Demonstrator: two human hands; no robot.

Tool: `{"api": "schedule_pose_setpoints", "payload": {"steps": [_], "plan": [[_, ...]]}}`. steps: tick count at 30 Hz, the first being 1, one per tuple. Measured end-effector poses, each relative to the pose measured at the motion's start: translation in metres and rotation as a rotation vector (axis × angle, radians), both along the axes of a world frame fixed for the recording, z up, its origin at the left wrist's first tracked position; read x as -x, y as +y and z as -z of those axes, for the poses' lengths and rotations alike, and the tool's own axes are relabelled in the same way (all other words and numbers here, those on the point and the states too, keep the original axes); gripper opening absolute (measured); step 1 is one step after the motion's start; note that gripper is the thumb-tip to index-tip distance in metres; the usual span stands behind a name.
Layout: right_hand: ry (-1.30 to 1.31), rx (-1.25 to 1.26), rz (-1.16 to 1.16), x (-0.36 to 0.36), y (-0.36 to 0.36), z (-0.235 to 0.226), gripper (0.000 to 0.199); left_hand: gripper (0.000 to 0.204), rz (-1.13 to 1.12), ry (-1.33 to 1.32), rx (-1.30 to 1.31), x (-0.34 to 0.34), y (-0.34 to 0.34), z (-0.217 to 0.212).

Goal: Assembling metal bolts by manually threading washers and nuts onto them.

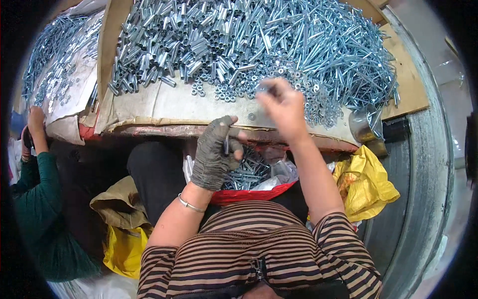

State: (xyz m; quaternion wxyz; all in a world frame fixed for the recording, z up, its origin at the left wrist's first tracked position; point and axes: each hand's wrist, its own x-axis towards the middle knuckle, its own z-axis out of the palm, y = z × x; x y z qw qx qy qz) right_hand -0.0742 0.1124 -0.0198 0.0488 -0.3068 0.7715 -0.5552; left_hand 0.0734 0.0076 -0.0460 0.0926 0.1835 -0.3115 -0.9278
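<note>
My left hand (214, 152), in a grey fingerless-tipped work glove, is closed around a slim metal bolt (227, 144) just off the table's front edge. Over the front of the table, my right hand (281, 102) is bare, its fingers curled together and slightly blurred. Whatever its fingertips hold, I cannot make out. Close to that hand lie small nuts (226, 93) and flat washers (318, 102). Behind them spreads a heap of short metal sleeves (164, 40), running into a heap of long bolts (348, 55) at the right.
Below my hands, a red-rimmed bag (249, 195) holds finished-looking metal pieces (249, 169). A yellow sack (366, 187) stands at the right, beside a curved metal piece (366, 124). At the left, a co-worker's hand (36, 122) reaches to another hardware pile (59, 50) past a cardboard divider (106, 50).
</note>
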Motion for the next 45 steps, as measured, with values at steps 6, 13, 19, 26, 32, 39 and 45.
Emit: {"api": "schedule_pose_setpoints", "payload": {"steps": [6, 13, 19, 26, 32, 39, 45], "plan": [[-0.109, -0.128, -0.178, -0.016, -0.017, -0.012, 0.025, 0.026, 0.056, -0.011, -0.238, 0.0, -0.002, 0.013], [0.701, -0.525, 0.255, 0.038, -0.067, 0.017, 0.042, 0.014, 0.167, 0.114, -0.211, -0.003, -0.005, 0.012], [0.489, -0.766, 0.176, 0.037, -0.07, 0.009, 0.041, 0.015, 0.115, 0.105, -0.217, -0.008, -0.012, 0.02], [0.334, -0.437, 0.249, 0.065, -0.072, 0.0, 0.031, 0.019, -0.028, -0.047, -0.045, 0.001, -0.005, 0.012], [0.597, -0.654, 0.472, 0.136, -0.094, -0.029, 0.024, 0.014, 0.262, -0.039, -0.072, -0.002, -0.011, 0.011], [0.397, -1.014, 0.336, 0.161, -0.107, -0.052, 0.031, 0.015, 0.127, -0.149, -0.003, 0.001, -0.003, 0.006], [0.352, -0.949, 0.336, 0.157, -0.078, -0.056, 0.038, 0.013, 0.178, -0.071, 0.159, -0.006, -0.004, 0.008]]}}
